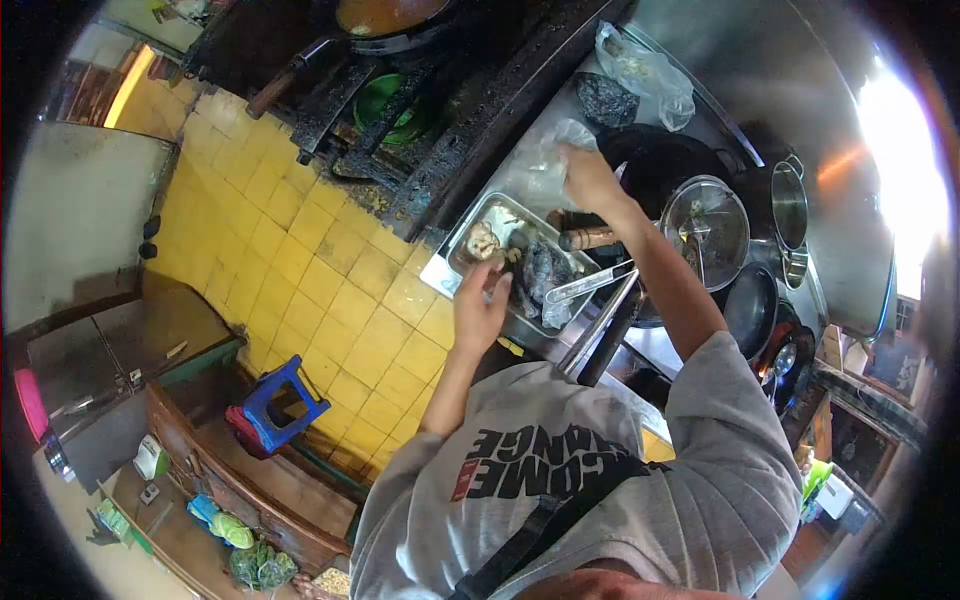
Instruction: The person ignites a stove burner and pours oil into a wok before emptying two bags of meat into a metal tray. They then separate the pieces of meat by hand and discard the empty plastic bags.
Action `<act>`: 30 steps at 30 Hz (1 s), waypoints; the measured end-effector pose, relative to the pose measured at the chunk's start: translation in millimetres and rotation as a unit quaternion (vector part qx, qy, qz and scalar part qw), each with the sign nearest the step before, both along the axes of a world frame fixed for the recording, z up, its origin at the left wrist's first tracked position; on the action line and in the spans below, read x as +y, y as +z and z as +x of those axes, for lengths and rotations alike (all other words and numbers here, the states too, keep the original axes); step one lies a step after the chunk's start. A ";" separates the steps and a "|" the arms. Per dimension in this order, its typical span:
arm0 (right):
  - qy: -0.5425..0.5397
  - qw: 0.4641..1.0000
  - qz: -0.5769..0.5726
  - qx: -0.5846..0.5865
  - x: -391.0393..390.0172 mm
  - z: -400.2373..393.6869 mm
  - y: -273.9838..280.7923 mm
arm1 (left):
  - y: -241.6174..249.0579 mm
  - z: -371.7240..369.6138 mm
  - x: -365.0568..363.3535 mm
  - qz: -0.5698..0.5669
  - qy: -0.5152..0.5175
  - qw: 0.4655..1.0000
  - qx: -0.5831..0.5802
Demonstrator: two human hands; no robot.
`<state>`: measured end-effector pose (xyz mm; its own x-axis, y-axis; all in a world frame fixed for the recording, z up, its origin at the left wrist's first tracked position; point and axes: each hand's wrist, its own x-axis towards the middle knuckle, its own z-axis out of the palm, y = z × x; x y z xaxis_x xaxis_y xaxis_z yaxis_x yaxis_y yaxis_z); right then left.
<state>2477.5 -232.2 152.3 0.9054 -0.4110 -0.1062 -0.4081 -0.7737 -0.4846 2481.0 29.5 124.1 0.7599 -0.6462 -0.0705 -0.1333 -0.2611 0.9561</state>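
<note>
My right hand [588,182] is closed on a clear plastic bag [545,165] above the steel counter. Just over the near left edge of a rectangular metal tray [447,262] is my left hand [482,308], its fingers curved and apart with nothing visible between them. In the tray lie a pale lumpy piece of food [483,241], small round brownish pieces and a dark plastic bag [545,268]. Metal tongs [590,285] rest across the tray's right side. A wooden handle [590,238] sticks out below my right forearm.
Right of the tray stand dark woks, a steel strainer [706,222] and a steel pot [789,205]. Another clear bag [648,75] lies at the counter's back. A pan of orange-brown liquid [385,14] sits on the blackened stove. A blue stool [285,405] stands on the yellow tiles.
</note>
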 end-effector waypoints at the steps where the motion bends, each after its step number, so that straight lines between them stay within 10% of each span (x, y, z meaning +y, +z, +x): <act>1: -0.039 0.997 0.035 0.049 -0.8 0.3 10.6 | 1.6 4.4 -15.3 -0.021 -0.005 0.999 -0.029; 5: 0.011 0.999 -0.022 -0.028 -20.4 -12.2 -26.3 | 6.3 22.4 -68.9 -0.001 -0.004 0.991 -0.133; 7: -0.047 0.918 0.389 -0.058 -28.1 -15.6 -41.4 | 18.2 31.7 -87.3 0.115 -0.088 0.964 -0.225; 8: -0.052 0.918 0.389 -0.060 -29.1 -16.1 -44.6 | 15.0 34.8 -94.3 0.114 -0.093 0.963 -0.226; 11: -0.043 0.964 0.260 -0.017 -21.0 -12.9 -55.0 | -8.7 44.8 -113.7 0.247 -0.133 0.921 -0.270; 15: -0.033 0.999 0.002 0.006 -30.6 -12.1 -52.8 | -13.0 51.9 -110.5 0.133 -0.058 0.945 -0.294; 22: 0.110 0.983 0.000 0.150 -37.4 13.8 -38.3 | 2.4 41.6 -102.5 0.114 0.008 0.967 -0.226; 28: -0.011 0.982 -0.103 0.158 -28.5 40.7 -142.1 | -8.6 38.8 -103.0 0.066 0.030 0.973 -0.220; 30: -0.023 0.946 -0.028 0.322 -43.9 50.9 -135.9 | -14.6 37.5 -102.8 0.053 0.009 0.986 -0.156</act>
